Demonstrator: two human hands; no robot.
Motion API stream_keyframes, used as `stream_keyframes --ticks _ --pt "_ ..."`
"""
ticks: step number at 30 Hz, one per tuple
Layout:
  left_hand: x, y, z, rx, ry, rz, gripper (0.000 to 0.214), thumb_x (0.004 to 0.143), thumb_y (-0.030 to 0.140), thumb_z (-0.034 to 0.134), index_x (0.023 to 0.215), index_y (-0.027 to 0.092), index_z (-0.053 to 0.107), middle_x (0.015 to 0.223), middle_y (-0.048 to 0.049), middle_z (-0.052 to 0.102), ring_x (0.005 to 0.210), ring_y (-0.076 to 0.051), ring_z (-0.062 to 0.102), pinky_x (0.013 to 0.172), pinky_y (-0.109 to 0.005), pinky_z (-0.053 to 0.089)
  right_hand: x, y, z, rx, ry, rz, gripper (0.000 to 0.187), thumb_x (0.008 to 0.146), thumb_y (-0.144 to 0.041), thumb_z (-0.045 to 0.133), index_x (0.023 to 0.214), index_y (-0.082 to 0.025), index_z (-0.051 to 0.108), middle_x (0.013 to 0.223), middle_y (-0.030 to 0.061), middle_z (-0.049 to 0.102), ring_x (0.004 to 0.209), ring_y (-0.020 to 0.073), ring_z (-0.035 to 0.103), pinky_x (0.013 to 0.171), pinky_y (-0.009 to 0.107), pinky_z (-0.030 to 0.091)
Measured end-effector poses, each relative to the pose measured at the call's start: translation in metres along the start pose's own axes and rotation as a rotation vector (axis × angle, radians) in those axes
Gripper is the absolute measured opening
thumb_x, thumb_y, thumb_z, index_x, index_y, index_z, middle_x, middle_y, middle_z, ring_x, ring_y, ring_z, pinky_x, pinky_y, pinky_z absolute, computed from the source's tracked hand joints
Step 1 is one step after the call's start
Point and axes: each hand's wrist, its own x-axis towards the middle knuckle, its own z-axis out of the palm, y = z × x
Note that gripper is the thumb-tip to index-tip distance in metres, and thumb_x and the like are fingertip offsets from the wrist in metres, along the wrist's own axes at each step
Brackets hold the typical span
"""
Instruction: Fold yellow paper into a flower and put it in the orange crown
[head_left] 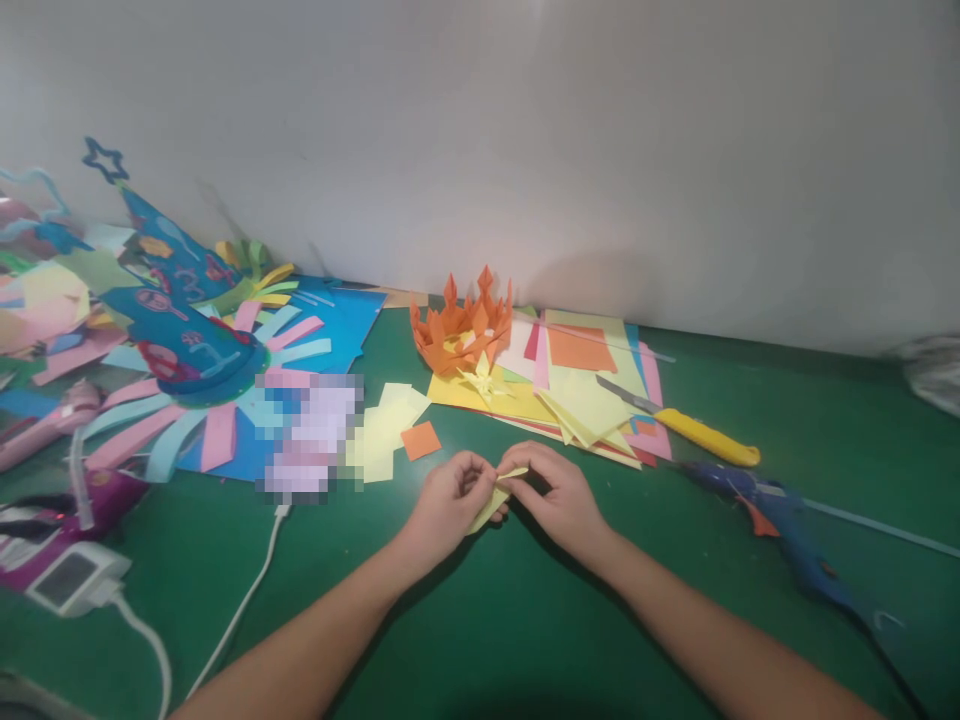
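Both hands meet over the green table, pinching one small folded piece of pale yellow paper [489,513]. My left hand [455,500] is closed on its left part, thumb on top. Closed too, my right hand [559,495] grips the paper's upper right edge between thumb and forefinger. My fingers hide part of the folds. Just beyond the left hand lies a small orange paper square [421,440], next to several pale yellow paper pieces [379,455]. Farther back stands an orange folded-paper crown [457,340], with a yellow paper star-shaped flower [487,383] in front of it.
Right of the paper stack [589,400] lie a yellow utility knife [705,435], blade out, and a blue glue gun [787,530]. On the left are a decorated blue cone hat [180,310], a white cable [255,580] and a pink glue gun [56,425]. A wall [570,150] rises behind.
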Motion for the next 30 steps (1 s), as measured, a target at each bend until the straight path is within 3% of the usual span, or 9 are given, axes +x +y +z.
stream_keyframes --ticks 4,9,15,25,30 --pt "-0.001 0.002 0.003 -0.016 0.055 -0.018 0.031 0.074 0.045 0.060 0.073 0.016 0.049 0.058 0.0002 0.063 0.055 -0.014 0.063 0.055 -0.023 0.048 0.000 0.002 0.001 0.012 0.001 0.027 0.004 0.083 -0.019 0.057 0.080 -0.021 0.059 0.080 0.0025 0.061 0.075 0.0164 0.059 0.068 0.027 0.046" --pt "-0.004 0.007 0.003 -0.050 0.039 -0.039 0.028 0.076 0.042 0.059 0.073 0.015 0.051 0.062 -0.0031 0.067 0.060 -0.014 0.064 0.057 -0.022 0.048 0.001 0.003 -0.001 0.027 -0.015 0.025 0.005 0.083 -0.018 0.055 0.082 -0.021 0.060 0.080 0.0025 0.061 0.073 0.0165 0.059 0.067 0.027 0.047" --pt "-0.005 0.008 0.002 -0.074 0.031 -0.073 0.027 0.068 0.034 0.069 0.075 0.014 0.053 0.068 -0.0039 0.068 0.067 -0.015 0.066 0.065 -0.024 0.050 0.003 0.002 -0.003 -0.008 -0.006 -0.025 0.009 0.082 -0.015 0.056 0.081 -0.021 0.062 0.079 0.0028 0.063 0.074 0.0166 0.059 0.068 0.028 0.047" --pt "-0.003 -0.001 0.000 0.027 0.030 -0.035 0.019 0.071 0.030 0.065 0.070 0.015 0.053 0.060 -0.0014 0.066 0.058 -0.014 0.063 0.055 -0.022 0.047 -0.001 0.000 -0.003 -0.030 -0.035 -0.072 0.011 0.083 -0.015 0.052 0.081 -0.020 0.062 0.078 0.0040 0.062 0.072 0.0160 0.059 0.066 0.028 0.047" --pt "-0.002 -0.002 0.002 0.020 0.047 -0.028 0.018 0.073 0.030 0.063 0.071 0.016 0.052 0.058 0.0000 0.064 0.061 -0.014 0.064 0.060 -0.024 0.049 -0.002 0.001 -0.003 -0.022 -0.026 -0.100 0.013 0.083 -0.014 0.051 0.084 -0.020 0.062 0.080 0.0043 0.063 0.075 0.0164 0.059 0.068 0.028 0.048"
